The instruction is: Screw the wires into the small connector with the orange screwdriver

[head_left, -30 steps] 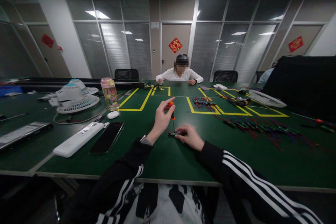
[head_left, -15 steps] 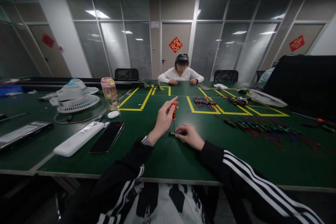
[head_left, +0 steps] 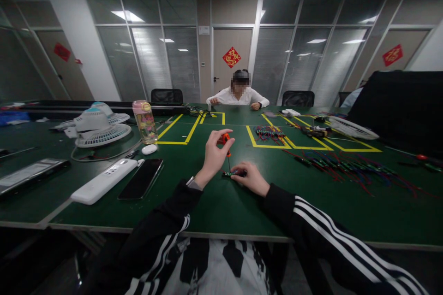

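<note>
In the head view, my left hand is closed around the orange-and-black handle of a screwdriver, with fingers and thumb curved about its top. The thin shaft points down to a small green circuit board on the table; whether the tip sits in a screw is too small to tell. My right hand pinches the right end of that board and holds it against the table, hiding part of it.
Wired circuit boards lie to the right, with another bundle inside yellow tape. On the left are a black phone, a white device, a bottle and fans. A person sits opposite.
My left fingers have gone from stretched out beside the screwdriver handle to curled over it, and the handle leans slightly left. My right hand stays put on the board. The person opposite has shifted one hand.
</note>
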The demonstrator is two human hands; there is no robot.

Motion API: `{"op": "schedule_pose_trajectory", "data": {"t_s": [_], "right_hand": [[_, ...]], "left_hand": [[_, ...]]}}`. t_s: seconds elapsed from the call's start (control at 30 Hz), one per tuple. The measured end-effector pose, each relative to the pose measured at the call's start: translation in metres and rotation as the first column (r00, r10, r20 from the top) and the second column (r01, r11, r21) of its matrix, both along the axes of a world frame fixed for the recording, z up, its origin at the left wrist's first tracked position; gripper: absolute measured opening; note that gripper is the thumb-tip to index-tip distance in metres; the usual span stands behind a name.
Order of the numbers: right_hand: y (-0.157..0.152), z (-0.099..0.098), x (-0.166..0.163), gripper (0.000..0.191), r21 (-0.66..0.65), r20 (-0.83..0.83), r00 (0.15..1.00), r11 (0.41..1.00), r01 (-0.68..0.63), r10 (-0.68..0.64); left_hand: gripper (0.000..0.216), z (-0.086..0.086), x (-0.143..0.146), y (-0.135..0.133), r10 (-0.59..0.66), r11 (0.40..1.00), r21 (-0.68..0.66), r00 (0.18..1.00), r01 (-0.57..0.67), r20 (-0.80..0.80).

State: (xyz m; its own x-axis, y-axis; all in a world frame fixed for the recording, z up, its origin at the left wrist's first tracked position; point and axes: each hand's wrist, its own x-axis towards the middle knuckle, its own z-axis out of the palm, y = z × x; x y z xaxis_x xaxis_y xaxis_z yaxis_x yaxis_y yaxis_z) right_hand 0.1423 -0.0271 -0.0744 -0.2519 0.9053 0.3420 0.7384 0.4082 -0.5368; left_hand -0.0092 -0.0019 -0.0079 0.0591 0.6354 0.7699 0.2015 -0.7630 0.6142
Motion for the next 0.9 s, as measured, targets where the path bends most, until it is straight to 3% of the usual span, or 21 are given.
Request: {"op": "schedule_pose_trajectory", "data": {"t_s": [0.07,0.2,0.37,0.5,0.67,0.83,0.9], "right_hand": [[0.0,0.0,0.0,0.017,0.001,-0.002,1.0,1.0,-0.002,0.002],[0.0,0.0,0.0,0.018,0.004,0.001,1.0,1.0,-0.009,0.009],[0.0,0.0,0.0,0.016,0.01,0.003,1.0,1.0,-0.006,0.006],[0.0,-0.001,0.001,0.016,0.015,0.005,1.0,1.0,-0.006,0.006],[0.001,-0.002,0.001,0.016,0.014,-0.002,1.0,1.0,-0.009,0.009],[0.001,-0.002,0.001,0.016,0.013,-0.009,1.0,1.0,-0.011,0.011],[0.001,-0.002,0.001,0.016,0.011,-0.009,1.0,1.0,-0.011,0.011]], "left_hand": [[0.026,0.001,0.0,-0.002,0.041,0.998,0.051,0.998,-0.039,-0.043],[0.033,0.002,0.001,-0.005,-0.113,0.993,0.013,0.991,0.114,-0.071],[0.026,0.004,0.001,-0.008,0.034,0.995,0.1,0.994,-0.024,-0.102],[0.034,0.004,0.001,-0.006,-0.146,0.988,0.035,0.986,0.149,-0.077],[0.028,0.003,0.0,-0.002,0.026,0.995,0.102,0.998,-0.02,-0.064],[0.038,0.001,0.001,0.004,-0.236,0.971,-0.05,0.972,0.235,-0.021],[0.037,0.001,0.002,0.005,-0.186,0.981,-0.049,0.983,0.186,0.0]]}}
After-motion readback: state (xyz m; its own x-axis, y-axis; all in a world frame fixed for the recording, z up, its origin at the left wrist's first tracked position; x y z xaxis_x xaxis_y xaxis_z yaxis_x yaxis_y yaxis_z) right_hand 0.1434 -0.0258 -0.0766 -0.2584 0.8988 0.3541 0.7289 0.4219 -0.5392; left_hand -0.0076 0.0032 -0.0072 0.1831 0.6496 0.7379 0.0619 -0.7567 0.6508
